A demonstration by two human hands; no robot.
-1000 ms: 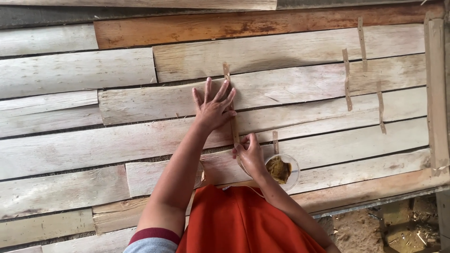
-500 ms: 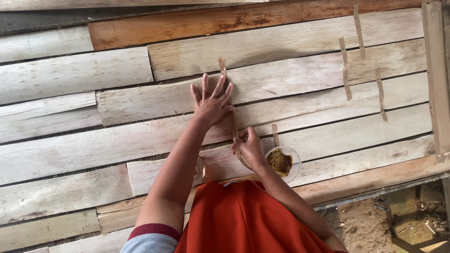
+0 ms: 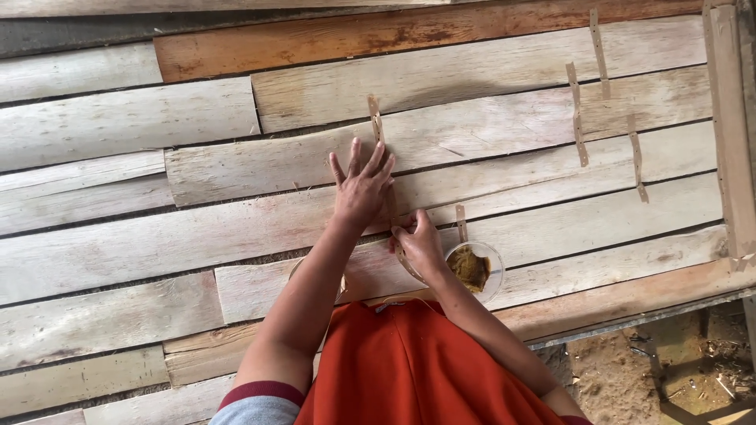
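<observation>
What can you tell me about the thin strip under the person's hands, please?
The thin strip is a narrow, flat, tan band, seemingly wood or bamboo. It lies across the pale wooden boards, crossing their seams. The left hand presses flat on its middle; the right hand pinches its lower end. Only its top end shows clearly.

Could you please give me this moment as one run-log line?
left hand: flat on thin strip | right hand: pinching strip's lower end | bowl: beside right hand | surface: wooden planks

free: flat wood worktop (image 3: 118,236) open toward its left edge | blocked: small bowl (image 3: 475,269) just beside right hand (image 3: 421,248) | thin strips (image 3: 579,114) stuck near right edge
</observation>
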